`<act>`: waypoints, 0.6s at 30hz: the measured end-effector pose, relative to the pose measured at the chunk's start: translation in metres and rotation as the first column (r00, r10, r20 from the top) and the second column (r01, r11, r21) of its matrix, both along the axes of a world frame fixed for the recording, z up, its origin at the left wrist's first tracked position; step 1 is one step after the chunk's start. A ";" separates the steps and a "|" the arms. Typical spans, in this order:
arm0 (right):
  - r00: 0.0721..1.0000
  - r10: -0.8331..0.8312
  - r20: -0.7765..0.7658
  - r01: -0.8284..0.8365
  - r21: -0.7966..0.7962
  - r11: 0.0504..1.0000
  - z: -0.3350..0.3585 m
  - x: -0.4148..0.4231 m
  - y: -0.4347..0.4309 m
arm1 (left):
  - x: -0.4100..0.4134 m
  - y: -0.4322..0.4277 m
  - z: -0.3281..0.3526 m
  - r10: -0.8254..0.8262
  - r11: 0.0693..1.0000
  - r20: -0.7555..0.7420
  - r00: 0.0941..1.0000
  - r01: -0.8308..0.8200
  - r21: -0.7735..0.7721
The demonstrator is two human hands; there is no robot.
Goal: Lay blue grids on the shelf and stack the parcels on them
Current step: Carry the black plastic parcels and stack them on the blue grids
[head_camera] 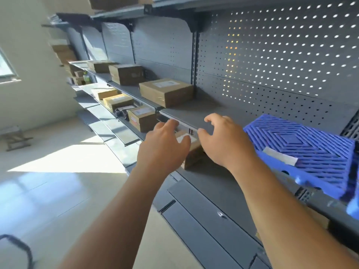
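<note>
Both hands are closing on a small brown parcel (192, 152) that sits on the lower shelf (217, 183), just under the front lip of the upper shelf (196, 113). The left hand (163, 146) lies over the parcel's left top edge with fingers spread and loosely curled. The right hand (223, 140) comes in from the parcel's three o'clock side, thumb and fingers open in a wide C. Neither hand seems to have a firm hold, though the parcel is mostly hidden beneath them, so contact is hard to judge.

At about three o'clock from the hands, a blue grid (303, 150) rests on the shelf, tilted, with its near edge overhanging the front. It carries a pale strip (279, 157) and has no parcel on it.

To do this step well, the hands should settle on opposite sides of the parcel, thumbs on top and fingers under the edges, then draw it out toward six o'clock before lifting, so it clears the upper shelf's lip. The grid looks as though it wants pushing back flat toward the pegboard (272, 55) first; a parcel set on an overhanging grid may tip it. A larger parcel (167, 92) stands at eleven o'clock on the upper shelf, well apart.
</note>
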State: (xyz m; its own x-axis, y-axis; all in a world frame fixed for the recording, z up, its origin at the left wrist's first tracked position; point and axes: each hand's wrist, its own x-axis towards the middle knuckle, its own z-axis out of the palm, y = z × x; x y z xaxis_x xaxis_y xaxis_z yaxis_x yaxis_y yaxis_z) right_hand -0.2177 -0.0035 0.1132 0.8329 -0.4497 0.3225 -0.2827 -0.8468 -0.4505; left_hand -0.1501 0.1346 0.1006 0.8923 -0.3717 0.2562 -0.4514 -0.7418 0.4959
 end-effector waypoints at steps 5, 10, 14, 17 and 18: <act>0.992 0.114 -0.063 -0.110 0.066 0.992 -0.037 0.052 0.049 | 0.026 0.057 -0.030 0.115 0.988 -0.003 0.993 -0.114 0.104; 0.947 0.237 -0.217 -0.227 0.073 0.971 -0.078 0.103 0.084 | 0.057 0.097 -0.065 0.222 0.962 -0.075 0.972 -0.205 0.180; 0.907 0.303 -0.293 -0.293 0.078 0.953 -0.110 0.145 0.102 | 0.087 0.118 -0.094 0.311 0.929 -0.141 0.940 -0.268 0.256; 0.869 0.351 -0.348 -0.339 0.099 0.936 -0.132 0.179 0.111 | 0.112 0.131 -0.112 0.388 0.896 -0.181 0.904 -0.324 0.303; 0.859 0.364 -0.359 -0.350 0.106 0.931 -0.137 0.190 0.113 | 0.121 0.134 -0.117 0.418 0.883 -0.189 0.889 -0.348 0.315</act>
